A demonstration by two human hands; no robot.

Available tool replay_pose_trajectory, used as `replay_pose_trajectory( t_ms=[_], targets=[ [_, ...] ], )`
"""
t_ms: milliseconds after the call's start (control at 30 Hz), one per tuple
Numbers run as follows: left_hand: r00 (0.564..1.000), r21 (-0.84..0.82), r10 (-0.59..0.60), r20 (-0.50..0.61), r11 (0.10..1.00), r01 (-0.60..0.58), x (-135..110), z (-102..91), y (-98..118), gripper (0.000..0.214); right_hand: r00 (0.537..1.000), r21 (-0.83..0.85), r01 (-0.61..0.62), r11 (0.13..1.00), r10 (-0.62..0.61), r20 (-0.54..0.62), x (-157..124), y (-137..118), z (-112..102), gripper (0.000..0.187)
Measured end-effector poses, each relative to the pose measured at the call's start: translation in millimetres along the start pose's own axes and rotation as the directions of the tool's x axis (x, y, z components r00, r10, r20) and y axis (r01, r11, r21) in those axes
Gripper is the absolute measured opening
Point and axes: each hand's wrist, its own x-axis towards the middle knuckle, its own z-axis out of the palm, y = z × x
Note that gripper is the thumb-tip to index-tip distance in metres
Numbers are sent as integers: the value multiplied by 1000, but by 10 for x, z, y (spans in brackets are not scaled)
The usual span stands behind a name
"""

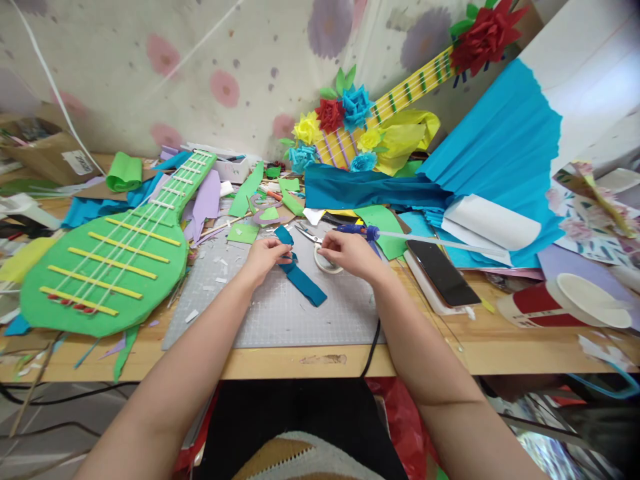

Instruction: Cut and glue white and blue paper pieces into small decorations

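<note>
My left hand [264,260] pinches a narrow teal crepe-paper strip [306,285] over the grey cutting mat [225,320]. Part of the strip sticks up beyond my fingertips, and its longer part slants down to the right on the mat. To the right, my right hand [345,251] has its fingers closed at the pale handles of a pair of scissors [313,238]. The blades point up and left, slightly apart, and my fingers partly cover the handles. Just behind this hand is a blue glue gun [361,231] with a long clear glue stick.
A green paper lute [125,260] lies left; a flower-decorated yellow instrument [400,97] leans on the wall. Blue crepe paper [495,160] spreads at right, near a phone [445,270] and a tipped paper cup [545,300]. Scraps litter the back; a black cable [373,350] crosses the table edge.
</note>
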Motion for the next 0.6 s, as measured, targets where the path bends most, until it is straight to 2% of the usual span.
replay_pose_trajectory(
  t_ms=[67,133,167,200,233,300,367,433,500,600],
  targets=[
    [999,22,21,-32,1000,-20,21,-15,-12,17,977,-44,-59,997,67,204,-76,57,-208,18],
    [996,81,52,-69,996,-47,46,-35,-33,17,892,-101,-140,985,170,420,-167,140,-396,28],
    [991,132,85,-99,989,-72,60,-48,-45,16,849,-166,-182,969,240,471,-210,196,-473,34],
    [981,201,139,-133,973,-111,74,-63,-56,16,827,-246,-213,946,308,470,-246,261,-535,40],
    [963,282,213,-167,946,-160,88,-79,-65,15,831,-333,-261,906,387,401,-272,333,-579,45],
    [899,452,387,-205,852,-264,113,-116,-74,14,856,-448,-374,812,489,171,-285,486,-613,51],
    [837,567,508,-203,758,-322,132,-148,-74,12,875,-408,-423,809,482,47,-247,619,-576,54],
    [815,605,544,-199,722,-334,146,-169,-73,13,901,-330,-404,853,434,18,-178,704,-484,53],
    [824,597,532,-196,731,-330,154,-171,-80,15,921,-269,-367,891,389,32,-108,738,-361,49],
    [905,482,393,-162,832,-275,148,-142,-101,16,918,-184,-394,900,396,-27,-41,734,-177,41]
  ],
)
